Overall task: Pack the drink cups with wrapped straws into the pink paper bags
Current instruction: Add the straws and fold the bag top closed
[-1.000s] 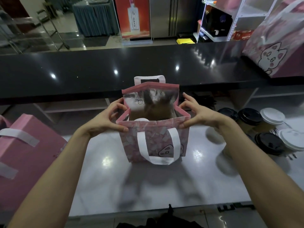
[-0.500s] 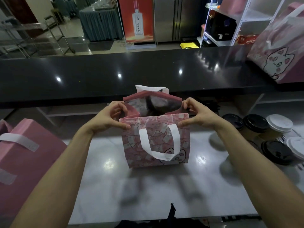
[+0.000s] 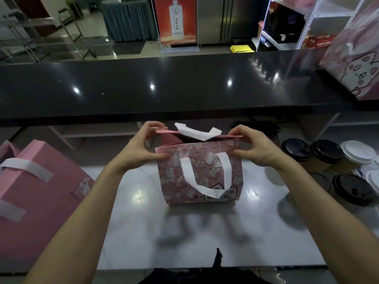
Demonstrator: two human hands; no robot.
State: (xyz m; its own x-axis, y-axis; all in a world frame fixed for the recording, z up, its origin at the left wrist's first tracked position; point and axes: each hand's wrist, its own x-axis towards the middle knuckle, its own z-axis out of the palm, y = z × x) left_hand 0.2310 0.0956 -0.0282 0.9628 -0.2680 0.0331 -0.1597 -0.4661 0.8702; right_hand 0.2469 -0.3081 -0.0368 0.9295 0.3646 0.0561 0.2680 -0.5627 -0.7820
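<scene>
The pink paper bag stands upright on the pale counter, near the middle and toward its far edge, just in front of the raised black bar top. The left hand and the right hand each pinch an upper corner of the bag, thumb on the near panel and fingers curled over the far rim, closed on the paper with the mouth drawn narrow. What is inside cannot be seen from here.

The bag looks light and thin-walled; its paper should crease or tear if squeezed hard, so the folded top edges at the corners, or the 2 white handles, seem the safest holds. If a filled cup sits inside, the weight is low down, and the bag is better lifted by both handles together and kept level so nothing tips.

At the right end of the counter stand the lidded drink cups, some with black lids and some with white; their lids look smooth and the cup walls likely yield under pressure.

Another pink bag lies at the left edge, and a larger one with a cat drawing sits on the bar top at the right. The near bag's print shows a cartoon cat and small card shapes; no lettering is legible. A red poster behind shows a white bottle with characters too small to read.
</scene>
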